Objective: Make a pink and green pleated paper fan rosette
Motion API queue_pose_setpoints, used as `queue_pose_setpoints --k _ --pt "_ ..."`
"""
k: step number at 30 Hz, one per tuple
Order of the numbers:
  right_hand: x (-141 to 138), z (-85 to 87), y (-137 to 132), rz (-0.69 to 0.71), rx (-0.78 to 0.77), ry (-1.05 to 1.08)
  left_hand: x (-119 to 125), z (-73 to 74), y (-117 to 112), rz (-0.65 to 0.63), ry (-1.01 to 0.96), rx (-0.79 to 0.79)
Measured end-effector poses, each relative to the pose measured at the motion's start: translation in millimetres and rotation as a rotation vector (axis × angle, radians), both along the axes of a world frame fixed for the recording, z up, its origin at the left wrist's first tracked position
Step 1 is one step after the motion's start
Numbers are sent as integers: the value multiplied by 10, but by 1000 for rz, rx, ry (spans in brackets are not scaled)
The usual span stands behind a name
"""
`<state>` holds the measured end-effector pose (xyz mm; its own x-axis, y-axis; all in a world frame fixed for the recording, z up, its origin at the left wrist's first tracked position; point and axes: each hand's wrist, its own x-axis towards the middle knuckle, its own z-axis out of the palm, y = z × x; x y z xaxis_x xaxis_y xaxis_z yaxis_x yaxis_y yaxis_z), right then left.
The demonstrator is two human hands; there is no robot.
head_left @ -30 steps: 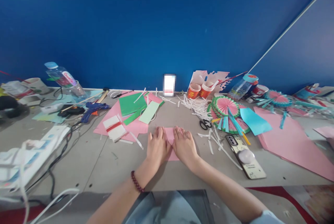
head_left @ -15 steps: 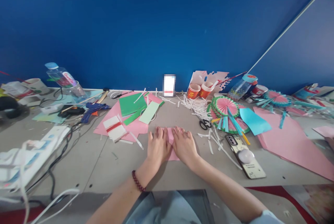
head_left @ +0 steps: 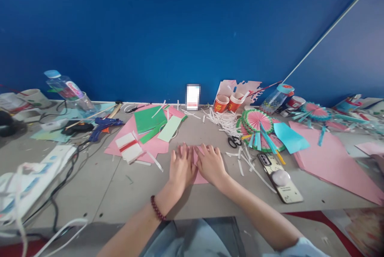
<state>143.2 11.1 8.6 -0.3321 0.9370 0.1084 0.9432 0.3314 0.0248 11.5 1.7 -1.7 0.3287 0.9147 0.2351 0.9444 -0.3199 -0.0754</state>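
Note:
My left hand (head_left: 181, 165) and my right hand (head_left: 211, 164) lie side by side, fingers stretched flat, pressing down on a small pink paper sheet (head_left: 199, 178) in the middle of the grey table (head_left: 126, 193). Most of the sheet is hidden under the two hands; only a strip between them and a corner near my wrists show. A dark red bead bracelet (head_left: 157, 208) sits on my left wrist. Neither hand grips anything.
Black scissors (head_left: 233, 142) and white paper strips (head_left: 246, 161) lie right of my hands, a phone (head_left: 280, 178) beyond them. Pink-green paper fans (head_left: 257, 123), blue paper (head_left: 290, 137), a large pink sheet (head_left: 333, 157), two cups (head_left: 228, 104). On the left: green papers (head_left: 147, 120), glue gun (head_left: 102, 124), bottle (head_left: 64, 88), cables (head_left: 60, 185).
My two hands have drawn a little closer together over the pink sheet, covering more of it. The view has shifted slightly left.

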Motion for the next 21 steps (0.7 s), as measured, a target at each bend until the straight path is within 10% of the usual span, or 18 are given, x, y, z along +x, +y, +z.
queue_pose_setpoints --k 21 --pt "220 41 80 -99 30 30 -149 120 129 -11 -56 -74"
